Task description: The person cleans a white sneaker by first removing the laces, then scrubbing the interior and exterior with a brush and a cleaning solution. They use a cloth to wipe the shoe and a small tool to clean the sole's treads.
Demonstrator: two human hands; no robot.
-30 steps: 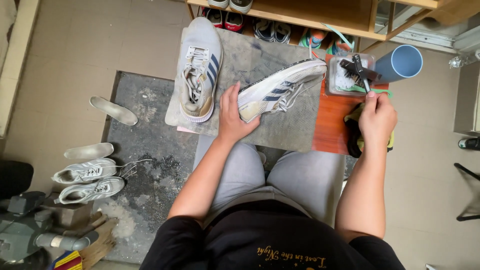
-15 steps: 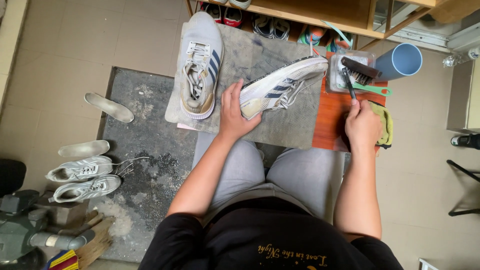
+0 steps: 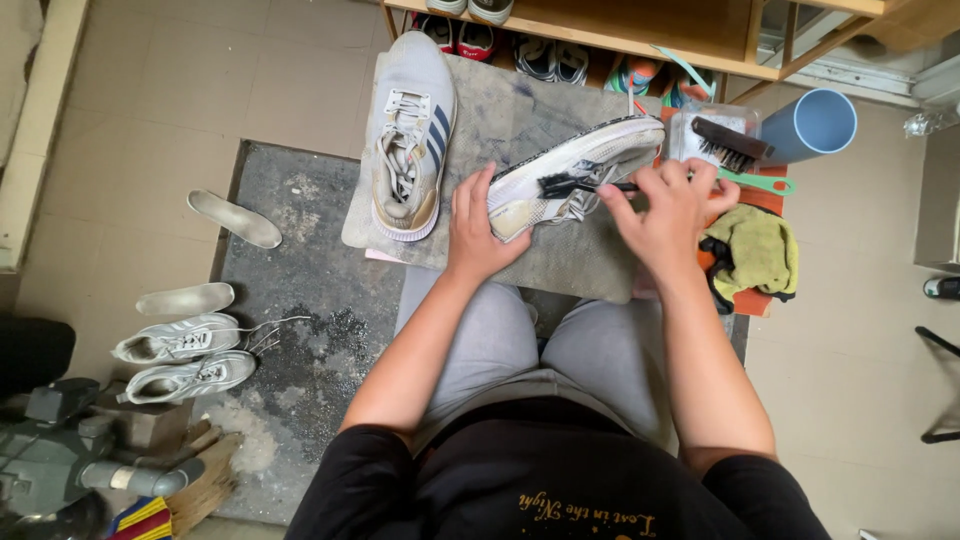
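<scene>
Hands are both on the job over the grey mat (image 3: 560, 260) that covers the surface. Left hand (image 3: 478, 235) presses against the toe end of the white sneaker (image 3: 570, 170), which lies on its side across the mat, sole turned away from the person; the fingers (image 3: 470, 195) are spread and laid flat on the shoe rather than curled around it. Right hand (image 3: 668, 210) has its fingers closed around the thin handle of a small black brush (image 3: 572, 184), and the bristle head sits right on the sneaker's side, near the laces. Just left of this, the matching sneaker (image 3: 410, 135) stands upright on the mat, apart from the one being held. Beside the right hand, a yellow-green cloth (image 3: 755, 250) lies crumpled on the orange-brown board (image 3: 745, 300). Behind it sit a clear tub (image 3: 700, 135) with a larger brush (image 3: 732, 142) resting on it and a blue cup (image 3: 815, 122) tipped on its side.
</scene>
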